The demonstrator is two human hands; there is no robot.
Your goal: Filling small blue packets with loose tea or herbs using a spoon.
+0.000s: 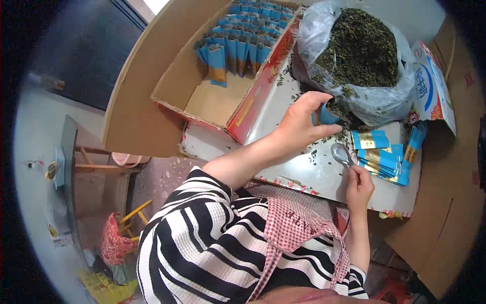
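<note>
My left hand point(303, 119) holds a blue sachet point(327, 114) upright by its sides, its mouth spread and dark dried leaves showing at it. In my right hand point(358, 188) is a metal spoon point(341, 154), its bowl above the white work surface and pointing away from me. Beyond my hands stands a clear plastic bag point(383, 102) heaped with dried leaves, probably tea point(364, 49). Flat blue and gold sachets point(379, 159) lie in a fanned pile right of the spoon. Whether the spoon's bowl holds leaves I cannot tell.
Left of the bag, a cardboard box point(246, 110) holds rows of upright filled blue sachets point(239, 49). A printed milk carton box point(433, 87) stands at the right, with another blue sachet point(414, 144) below it. Loose leaves are scattered over the white surface point(303, 174). Cardboard sheets flank the work surface.
</note>
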